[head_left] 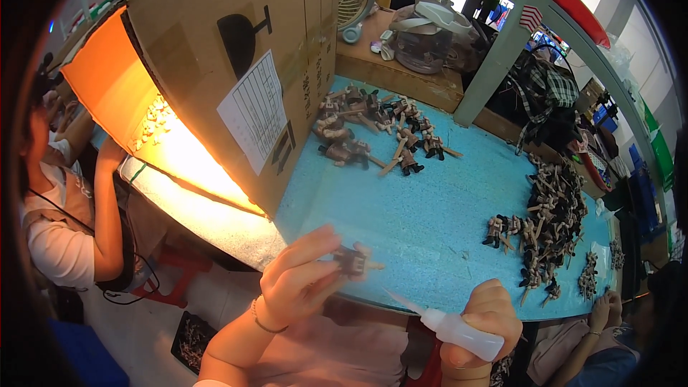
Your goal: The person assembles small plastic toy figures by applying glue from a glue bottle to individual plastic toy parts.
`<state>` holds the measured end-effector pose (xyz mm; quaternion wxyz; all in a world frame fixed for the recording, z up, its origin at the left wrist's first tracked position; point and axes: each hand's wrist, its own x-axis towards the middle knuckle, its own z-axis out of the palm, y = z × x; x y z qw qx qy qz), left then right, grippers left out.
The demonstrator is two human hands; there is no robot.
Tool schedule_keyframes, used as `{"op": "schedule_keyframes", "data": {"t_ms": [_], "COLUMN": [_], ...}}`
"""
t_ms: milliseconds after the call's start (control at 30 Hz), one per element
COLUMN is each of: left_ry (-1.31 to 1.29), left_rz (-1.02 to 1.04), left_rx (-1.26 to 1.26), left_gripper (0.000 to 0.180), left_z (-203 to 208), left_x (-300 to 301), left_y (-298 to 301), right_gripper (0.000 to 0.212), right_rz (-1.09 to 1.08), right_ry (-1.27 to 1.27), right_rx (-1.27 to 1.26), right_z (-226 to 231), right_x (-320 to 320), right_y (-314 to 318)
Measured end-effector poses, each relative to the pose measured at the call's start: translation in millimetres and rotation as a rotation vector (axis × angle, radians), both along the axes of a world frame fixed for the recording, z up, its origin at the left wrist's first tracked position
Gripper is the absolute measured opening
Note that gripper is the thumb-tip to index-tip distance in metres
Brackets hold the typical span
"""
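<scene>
My left hand pinches a small brown toy figure above the near edge of the blue tabletop. The figure is blurred, and a pale stick-like part points right from it. In my right hand a white squeeze bottle is gripped round its body. Its thin clear nozzle tilts up and left toward the figure, with a gap between them. Similar figures with pale sticks lie in a loose group at the back and in a dense pile on the right.
A large cardboard box, lit orange inside, stands at the left. A metal post rises at the back, beside a clear bag. One co-worker's arm is at far left; another's hands are at far right, near smaller piles.
</scene>
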<state>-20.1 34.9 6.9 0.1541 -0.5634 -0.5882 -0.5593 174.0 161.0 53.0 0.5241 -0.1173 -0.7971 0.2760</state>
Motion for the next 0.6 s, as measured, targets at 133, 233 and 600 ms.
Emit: {"op": "schedule_keyframes", "data": {"t_ms": [133, 233, 600], "left_ry": [-0.007, -0.014, -0.135], "left_rz": [-0.002, -0.004, -0.091], "left_rx": [0.007, -0.004, 0.014], "left_gripper": [0.038, 0.038, 0.034], "left_z": [1, 1, -2], "left_x": [0, 0, -1], "left_y": [0, -1, -1], "right_gripper": [0.057, 0.056, 0.056], "right_rz": [-0.018, -0.014, 0.036], "right_ry": [0.01, 0.061, 0.133], "right_rx": [-0.021, 0.005, -0.058], "right_z": [0, 1, 1], "right_x": [-1, -6, -9], "right_y": [-3, -3, -3]}}
